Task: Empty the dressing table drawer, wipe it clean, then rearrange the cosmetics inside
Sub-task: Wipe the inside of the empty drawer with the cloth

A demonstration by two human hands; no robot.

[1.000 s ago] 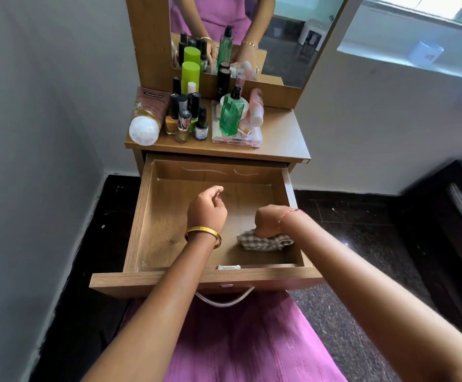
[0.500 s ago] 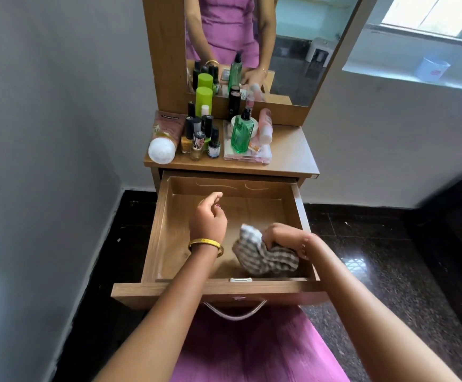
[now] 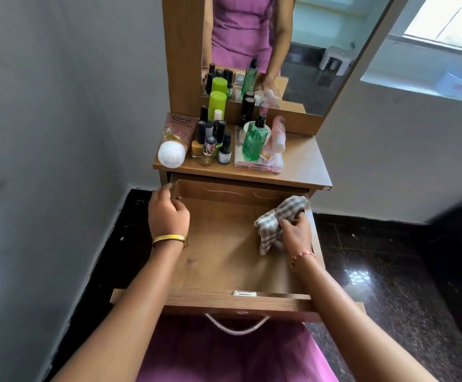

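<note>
The wooden drawer [image 3: 224, 301] stands pulled out with nothing inside but a checked cloth [image 3: 276, 221]. My right hand [image 3: 296, 232] grips that cloth against the drawer's right side, near the back corner. At the drawer's back left corner hovers my left hand [image 3: 167, 213], fingers loosely curled and holding nothing; whether it touches the left wall is unclear. The cosmetics stand on the dressing table top [image 3: 304, 161]: a green glass bottle [image 3: 253, 143], small nail polish bottles [image 3: 210, 142], a pink tube with a white cap [image 3: 173, 144], a lime green can [image 3: 217, 104].
A mirror [image 3: 293, 51] rises behind the table top. A clear tray [image 3: 257, 164] lies under the green bottle. A grey wall closes in on the left, dark polished floor lies to the right. The drawer's metal handle [image 3: 236, 326] hangs near my pink clothing.
My right hand has carried the cloth from the drawer's front right toward its back right corner. My left hand has shifted from the drawer's middle to its back left corner.
</note>
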